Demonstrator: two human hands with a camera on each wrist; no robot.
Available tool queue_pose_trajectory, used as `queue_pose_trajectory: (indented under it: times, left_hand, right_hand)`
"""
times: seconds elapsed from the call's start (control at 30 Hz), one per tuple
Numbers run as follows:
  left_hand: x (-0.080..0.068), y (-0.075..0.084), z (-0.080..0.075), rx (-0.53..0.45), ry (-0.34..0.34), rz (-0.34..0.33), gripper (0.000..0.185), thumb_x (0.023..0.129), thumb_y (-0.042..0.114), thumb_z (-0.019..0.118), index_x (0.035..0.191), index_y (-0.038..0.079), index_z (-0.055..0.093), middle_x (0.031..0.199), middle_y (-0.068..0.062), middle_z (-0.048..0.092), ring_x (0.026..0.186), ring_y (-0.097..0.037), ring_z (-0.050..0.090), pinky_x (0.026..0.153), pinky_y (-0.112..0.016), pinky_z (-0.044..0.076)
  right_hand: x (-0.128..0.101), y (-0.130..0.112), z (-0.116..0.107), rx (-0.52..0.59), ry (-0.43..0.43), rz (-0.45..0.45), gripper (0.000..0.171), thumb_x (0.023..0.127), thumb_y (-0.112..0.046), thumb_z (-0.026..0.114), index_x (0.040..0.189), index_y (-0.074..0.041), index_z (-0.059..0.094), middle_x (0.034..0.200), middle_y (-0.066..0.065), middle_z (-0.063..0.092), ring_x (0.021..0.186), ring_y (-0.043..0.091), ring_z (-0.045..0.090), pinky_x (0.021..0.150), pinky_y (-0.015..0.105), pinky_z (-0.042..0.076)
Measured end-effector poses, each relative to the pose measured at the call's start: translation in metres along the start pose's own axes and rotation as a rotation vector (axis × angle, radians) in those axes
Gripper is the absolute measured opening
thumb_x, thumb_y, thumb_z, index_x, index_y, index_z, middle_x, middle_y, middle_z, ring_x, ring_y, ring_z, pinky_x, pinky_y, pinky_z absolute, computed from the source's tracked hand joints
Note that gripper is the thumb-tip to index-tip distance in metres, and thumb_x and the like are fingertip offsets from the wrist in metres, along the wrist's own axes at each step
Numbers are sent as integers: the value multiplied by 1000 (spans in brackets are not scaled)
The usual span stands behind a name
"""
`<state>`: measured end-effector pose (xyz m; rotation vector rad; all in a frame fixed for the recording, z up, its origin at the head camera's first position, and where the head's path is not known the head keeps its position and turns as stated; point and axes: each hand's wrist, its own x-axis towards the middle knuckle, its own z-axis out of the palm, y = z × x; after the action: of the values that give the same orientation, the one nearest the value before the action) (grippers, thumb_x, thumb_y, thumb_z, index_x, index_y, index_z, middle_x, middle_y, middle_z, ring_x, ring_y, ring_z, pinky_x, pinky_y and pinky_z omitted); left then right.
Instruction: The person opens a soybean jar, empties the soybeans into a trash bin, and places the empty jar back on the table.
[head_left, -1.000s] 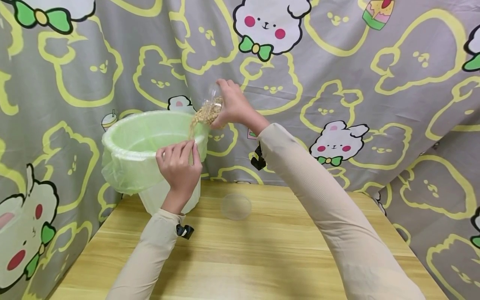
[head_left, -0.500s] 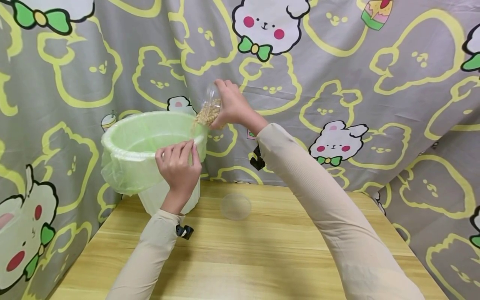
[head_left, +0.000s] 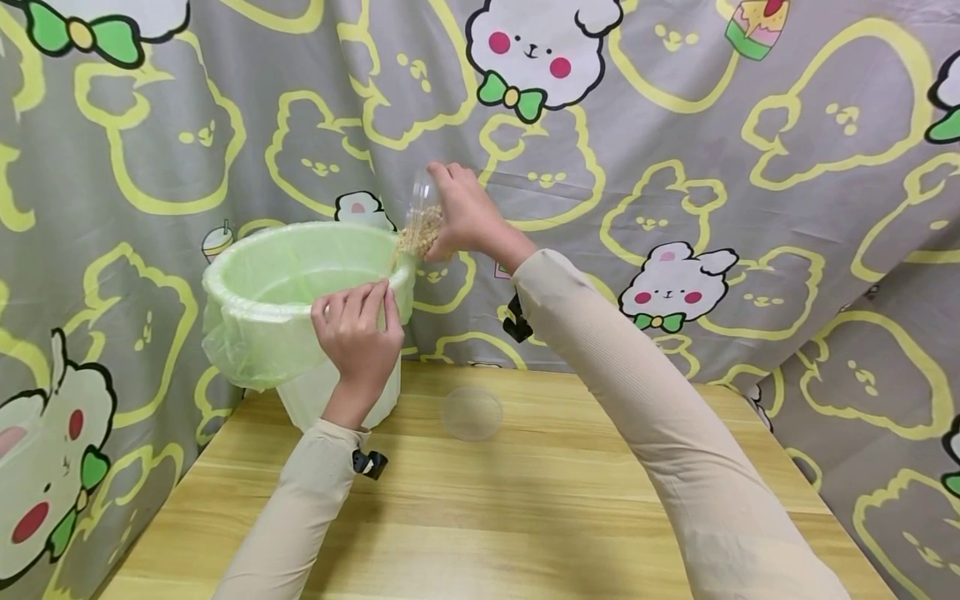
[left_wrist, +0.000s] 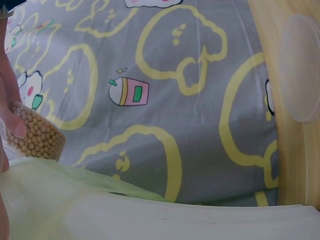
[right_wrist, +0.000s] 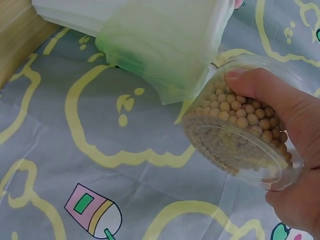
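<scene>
Step in hand: the person is pouring soybeans out of a tilted clear jar (head_left: 424, 215) into a lined bin (head_left: 300, 283); beans are spilling over the jar's mouth at the bin's rim, so the pour looks well under way, not finished.
Bin: a white bin is standing at the table's (head_left: 525, 517) 10 o'clock corner, and a pale green bag liner (head_left: 247, 350) is draping over its rim and sagging down the outside.
Table: a light wooden top is filling the lower half of the head view, with a cartoon-bear cloth hanging behind it.
Right hand (head_left: 468, 221): it is gripping the jar, fingers and thumb curled round its wall, and holding it mouth-down at the bin's 2 o'clock edge.
Left hand (head_left: 358, 333): it is resting on the bin's rim at 5 o'clock with fingers bent over the liner; how firmly it is clamping I cannot tell.
Jar: it is showing clear plastic and a round flat base, tipped towards 8 o'clock, with beans packed at the mouth end.
Lid (head_left: 472, 413): a clear round disc is lying flat on the table, well apart from the jar, at the bin's 4 o'clock.
Soybeans (right_wrist: 235, 125): small, round and pale tan, they are sliding freely.
Next move, as I judge it: it is calling for a steeper tilt with the mouth kept inside the rim, since loose beans could bounce off the liner onto the table.
</scene>
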<state>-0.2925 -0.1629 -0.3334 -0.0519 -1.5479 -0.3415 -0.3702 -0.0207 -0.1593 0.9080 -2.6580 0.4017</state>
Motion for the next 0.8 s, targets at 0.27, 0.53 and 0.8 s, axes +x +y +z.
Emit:
queue_pose_trajectory:
  times: [0.27, 0.53, 0.8]
  left_hand:
    - [-1, -1, 0, 9, -5, 4, 18, 96, 16, 67, 99, 5, 81, 91, -10, 78, 84, -34, 66, 90, -50, 42]
    - [0, -2, -1, 6, -8, 2, 18, 96, 16, 66, 100, 6, 81, 91, -10, 78, 84, -34, 66, 90, -50, 42]
    - [-1, -2, 1, -1, -8, -1, 18, 96, 16, 66, 100, 6, 81, 92, -10, 78, 84, -34, 66, 91, -50, 41]
  right_hand:
    - [1, -2, 1, -42, 6, -35, 127, 57, -28, 100, 158, -7, 26, 154, 15, 39, 145, 31, 36, 122, 36, 31]
    - [3, -8, 1, -125, 2, -54, 130, 58, -32, 99, 160, -6, 23, 157, 14, 37, 148, 31, 32, 124, 35, 27]
    - [5, -11, 2, -173, 20, -100, 129, 57, -33, 99, 159, -5, 25, 155, 15, 39, 147, 33, 33, 126, 37, 23]
